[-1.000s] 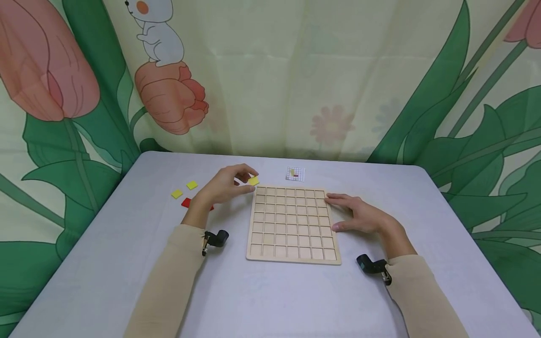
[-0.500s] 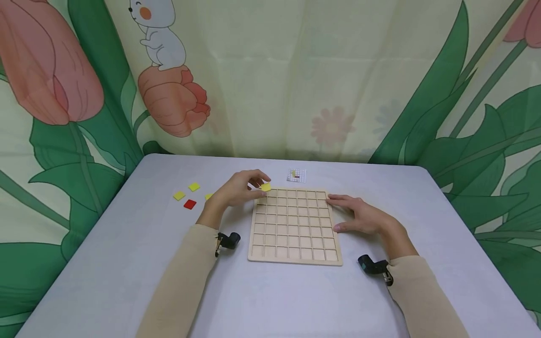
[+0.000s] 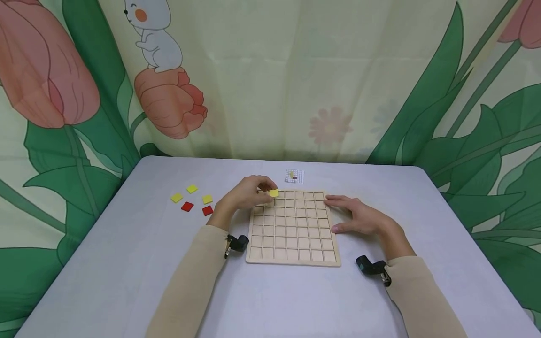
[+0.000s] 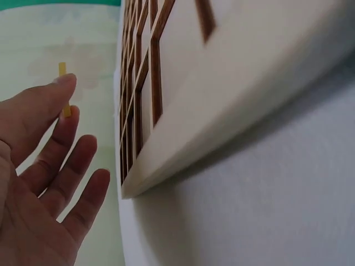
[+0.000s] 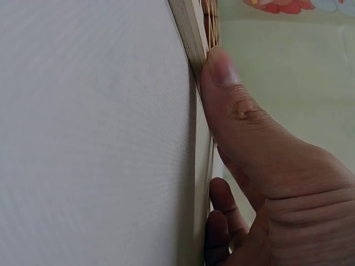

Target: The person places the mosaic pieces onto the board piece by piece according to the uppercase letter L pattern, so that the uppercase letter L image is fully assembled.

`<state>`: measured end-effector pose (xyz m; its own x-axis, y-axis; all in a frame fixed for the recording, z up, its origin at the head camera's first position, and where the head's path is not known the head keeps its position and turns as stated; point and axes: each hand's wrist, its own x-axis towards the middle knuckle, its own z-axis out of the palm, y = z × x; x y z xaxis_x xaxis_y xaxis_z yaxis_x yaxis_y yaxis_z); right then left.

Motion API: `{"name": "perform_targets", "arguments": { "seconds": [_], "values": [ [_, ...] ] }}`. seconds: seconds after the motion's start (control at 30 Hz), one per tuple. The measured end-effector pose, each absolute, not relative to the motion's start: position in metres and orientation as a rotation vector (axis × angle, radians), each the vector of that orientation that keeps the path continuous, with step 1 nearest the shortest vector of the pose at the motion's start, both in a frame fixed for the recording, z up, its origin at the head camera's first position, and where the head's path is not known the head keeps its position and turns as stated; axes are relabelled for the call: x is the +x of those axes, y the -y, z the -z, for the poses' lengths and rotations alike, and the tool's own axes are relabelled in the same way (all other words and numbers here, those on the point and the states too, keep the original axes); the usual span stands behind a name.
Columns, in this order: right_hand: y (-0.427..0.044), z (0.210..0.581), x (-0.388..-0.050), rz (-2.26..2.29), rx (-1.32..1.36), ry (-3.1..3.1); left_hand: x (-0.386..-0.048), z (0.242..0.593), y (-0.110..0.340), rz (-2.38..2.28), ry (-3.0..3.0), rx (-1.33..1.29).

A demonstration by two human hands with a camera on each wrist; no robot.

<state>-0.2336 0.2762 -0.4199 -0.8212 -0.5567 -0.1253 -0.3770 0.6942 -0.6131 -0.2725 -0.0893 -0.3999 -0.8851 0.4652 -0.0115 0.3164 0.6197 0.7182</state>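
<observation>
One yellow tile (image 3: 274, 193) – probably light, stiff and best taken near an edge – is over the far-left part of the gridded board (image 3: 291, 242), pinched by the left hand (image 3: 249, 193), while the right hand (image 3: 361, 215), fingers extended, touches the board's right edge.

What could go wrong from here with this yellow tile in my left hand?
The left hand pinches the thin yellow tile between thumb and finger, so it might slip. If released at a slant, it could sit crooked across the raised lines of the wooden grid board. The right hand touches the board's edge, and a nudge there might shift the board.
</observation>
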Motion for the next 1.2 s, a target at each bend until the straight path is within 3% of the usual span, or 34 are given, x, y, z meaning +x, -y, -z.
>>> {"name": "perform_targets", "arguments": {
  "seconds": [1.2],
  "values": [
    [-0.277, 0.422, -0.232, 0.878, -0.797, -2.620, -0.273, 0.407, 0.062, -0.872, -2.701, 0.687]
  ]
}}
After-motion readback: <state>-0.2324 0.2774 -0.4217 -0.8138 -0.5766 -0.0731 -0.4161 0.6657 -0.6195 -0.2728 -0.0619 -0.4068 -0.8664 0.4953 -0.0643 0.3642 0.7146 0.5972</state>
